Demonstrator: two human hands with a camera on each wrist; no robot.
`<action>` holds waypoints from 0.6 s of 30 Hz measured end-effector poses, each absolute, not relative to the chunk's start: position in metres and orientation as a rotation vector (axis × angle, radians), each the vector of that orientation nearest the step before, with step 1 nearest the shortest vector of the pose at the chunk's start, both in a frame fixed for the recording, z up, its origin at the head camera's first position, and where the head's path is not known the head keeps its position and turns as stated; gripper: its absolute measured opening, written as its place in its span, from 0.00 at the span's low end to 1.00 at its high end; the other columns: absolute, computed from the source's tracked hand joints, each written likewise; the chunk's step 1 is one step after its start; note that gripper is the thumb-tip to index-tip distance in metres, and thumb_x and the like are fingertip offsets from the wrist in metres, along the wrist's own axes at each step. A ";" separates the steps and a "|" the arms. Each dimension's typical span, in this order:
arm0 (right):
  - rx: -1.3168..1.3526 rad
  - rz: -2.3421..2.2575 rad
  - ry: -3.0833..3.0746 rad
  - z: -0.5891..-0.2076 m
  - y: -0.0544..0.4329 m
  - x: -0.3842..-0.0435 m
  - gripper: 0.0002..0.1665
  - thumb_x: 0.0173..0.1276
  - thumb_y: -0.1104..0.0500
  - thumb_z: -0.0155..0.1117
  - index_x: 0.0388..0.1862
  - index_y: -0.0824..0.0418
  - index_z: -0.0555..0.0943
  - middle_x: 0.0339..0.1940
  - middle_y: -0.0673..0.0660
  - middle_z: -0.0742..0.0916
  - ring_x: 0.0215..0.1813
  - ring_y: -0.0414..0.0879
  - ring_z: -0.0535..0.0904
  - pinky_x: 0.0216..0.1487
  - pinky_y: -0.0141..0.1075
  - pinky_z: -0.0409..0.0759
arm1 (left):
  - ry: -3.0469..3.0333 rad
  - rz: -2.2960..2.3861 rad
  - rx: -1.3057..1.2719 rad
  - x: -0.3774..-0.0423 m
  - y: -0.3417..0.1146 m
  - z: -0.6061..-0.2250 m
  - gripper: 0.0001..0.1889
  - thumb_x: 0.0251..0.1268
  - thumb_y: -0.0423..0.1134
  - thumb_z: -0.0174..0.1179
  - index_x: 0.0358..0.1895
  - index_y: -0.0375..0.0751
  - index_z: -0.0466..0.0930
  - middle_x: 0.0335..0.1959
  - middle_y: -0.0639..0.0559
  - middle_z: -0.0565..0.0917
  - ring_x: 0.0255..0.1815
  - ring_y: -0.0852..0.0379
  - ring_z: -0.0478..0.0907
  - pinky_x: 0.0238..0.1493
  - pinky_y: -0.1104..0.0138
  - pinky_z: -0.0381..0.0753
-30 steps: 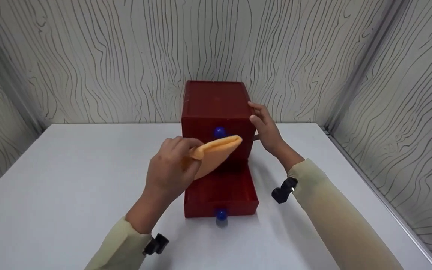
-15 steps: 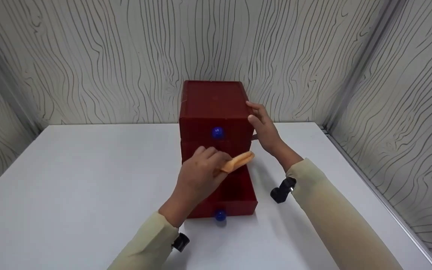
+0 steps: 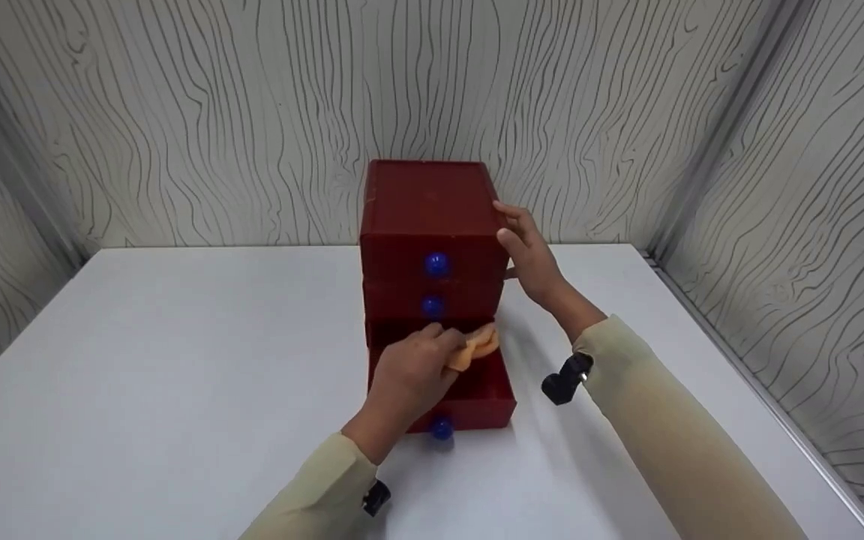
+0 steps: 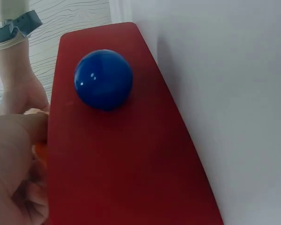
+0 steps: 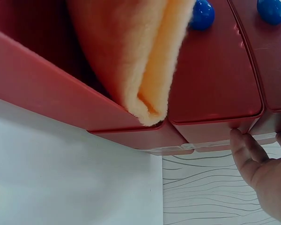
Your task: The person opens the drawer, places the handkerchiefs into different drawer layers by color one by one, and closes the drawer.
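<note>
My left hand (image 3: 413,371) pinches a folded orange towel (image 3: 480,343) over the pulled-out bottom drawer (image 3: 477,414) of a red drawer cabinet (image 3: 432,196). In the right wrist view the towel (image 5: 131,51) shows its thick fuzzy fold, hanging down at the drawer's side wall. The drawer's red front with a blue round knob (image 4: 103,79) fills the left wrist view, partly hiding the left hand (image 4: 11,164). My right hand (image 3: 533,259) rests against the cabinet's right side, thumb near the front edge. Its fingertips touch the red side in the right wrist view.
Two upper drawers with blue knobs (image 3: 436,264) are closed above the pulled-out one. The cabinet stands on a white table (image 3: 177,375), near its back edge. Wood-grain-patterned panels (image 3: 252,112) rise behind and at both sides.
My left hand has moved right, forward and down with the towel, from in front of the upper drawers into the bottom drawer's opening. The right hand stays against the cabinet.
</note>
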State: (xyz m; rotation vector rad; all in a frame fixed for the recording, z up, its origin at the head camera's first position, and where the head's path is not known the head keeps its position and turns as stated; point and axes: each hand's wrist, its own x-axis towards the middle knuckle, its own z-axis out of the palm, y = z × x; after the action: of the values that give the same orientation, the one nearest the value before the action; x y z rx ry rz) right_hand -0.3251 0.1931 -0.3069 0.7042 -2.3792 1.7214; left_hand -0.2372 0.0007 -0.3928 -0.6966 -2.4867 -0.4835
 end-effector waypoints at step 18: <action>0.698 1.681 -2.387 -0.307 0.193 -0.325 0.34 0.73 0.53 0.38 0.76 0.58 0.52 0.72 0.64 0.66 0.60 0.60 0.75 0.43 0.52 0.81 | -2.741 -0.807 -0.510 -0.246 -0.008 -0.400 0.18 0.56 0.50 0.68 0.49 0.50 0.82 0.39 0.54 0.84 0.32 0.61 0.74 0.36 0.68 0.79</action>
State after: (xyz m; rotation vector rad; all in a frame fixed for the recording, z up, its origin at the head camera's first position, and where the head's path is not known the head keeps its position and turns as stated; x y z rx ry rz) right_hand -0.3252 0.1927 -0.3075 0.6982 -2.3866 1.6814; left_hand -0.2458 -0.0079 -0.3996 -0.5103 -2.7413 -0.8070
